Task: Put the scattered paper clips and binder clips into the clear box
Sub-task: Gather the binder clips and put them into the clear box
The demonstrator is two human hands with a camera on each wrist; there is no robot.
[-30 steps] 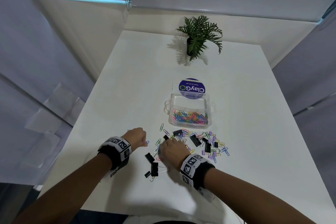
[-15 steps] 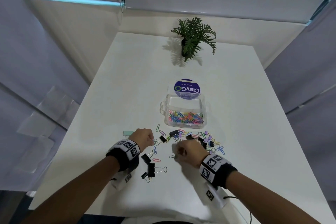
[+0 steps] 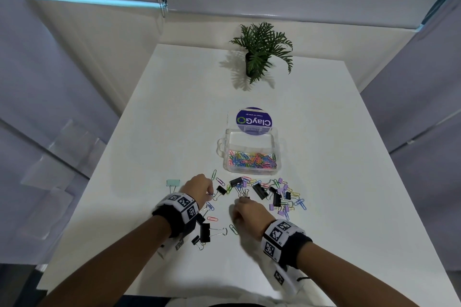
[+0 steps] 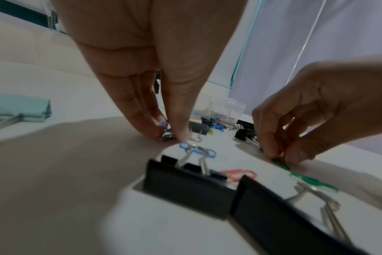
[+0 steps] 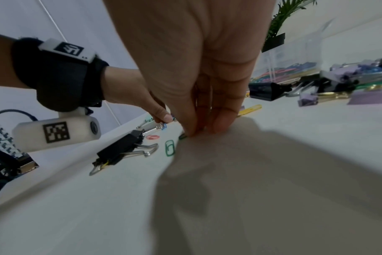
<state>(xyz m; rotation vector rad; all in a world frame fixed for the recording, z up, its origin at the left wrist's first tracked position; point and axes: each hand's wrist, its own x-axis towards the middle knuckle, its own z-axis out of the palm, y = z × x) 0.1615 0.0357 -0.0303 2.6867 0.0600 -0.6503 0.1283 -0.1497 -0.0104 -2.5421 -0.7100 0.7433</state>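
The clear box (image 3: 252, 169) stands open mid-table, with several coloured paper clips in it. Paper clips and black and lilac binder clips (image 3: 260, 191) lie scattered in front of it. My left hand (image 3: 211, 194) is at the heap's left end. In the left wrist view its fingertips (image 4: 181, 134) pinch blue and green paper clips (image 4: 165, 128) against the table. My right hand (image 3: 239, 208) is nearer to me and pinches a green paper clip (image 5: 182, 136) on the tabletop. A second green paper clip (image 5: 170, 147) lies beside it.
Black binder clips (image 3: 205, 232) and a red paper clip (image 3: 212, 218) lie between my wrists. A mint binder clip (image 3: 173, 182) sits left of my left hand. The box's lid with a purple sticker (image 3: 253, 121) lies behind the box. A potted plant (image 3: 259, 52) stands at the far edge.
My left hand has slid right to the clips beside the small black binder clip. My right hand went right, then drew back toward me and pinched down on a green paper clip.
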